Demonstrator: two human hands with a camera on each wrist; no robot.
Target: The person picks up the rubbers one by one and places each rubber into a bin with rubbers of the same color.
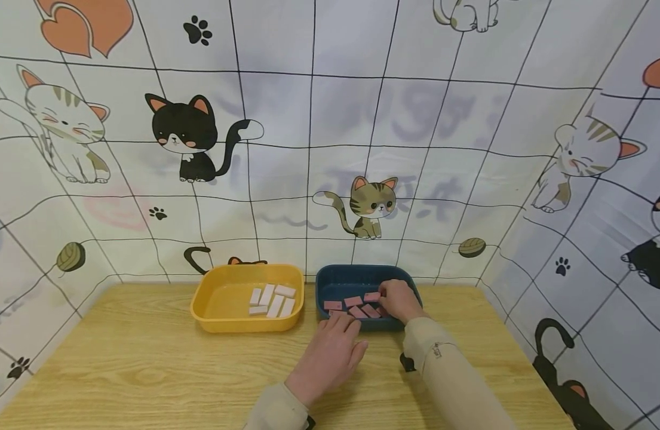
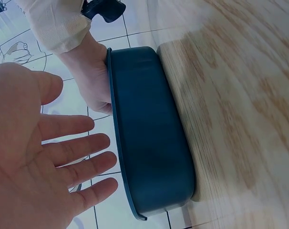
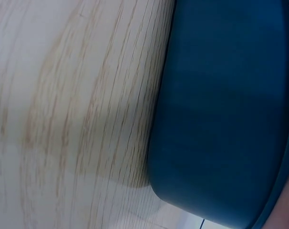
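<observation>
A blue tray [image 1: 356, 272] stands on the table and holds several small pink blocks [image 1: 353, 301]. My right hand [image 1: 401, 300] reaches over its right side, fingers curled at the end of a pink block [image 1: 371, 296]; the fingertips are partly hidden. In the left wrist view the right hand [image 2: 94, 78] shows behind the tray's rim. My left hand [image 1: 332, 352] is at the front of the blue tray, palm down. Its fingers [image 2: 80, 143] are spread and fairly straight in the left wrist view, holding nothing. The right wrist view shows mostly the tray's outer wall [image 3: 221, 109].
To the left of the blue tray is a yellow tray [image 1: 217, 322] with several white blocks [image 1: 274, 306] in its right half. Both trays are near the back edge of the wooden table [image 1: 147, 370]. A cat-printed curtain [image 1: 286, 167] hangs behind and at the sides.
</observation>
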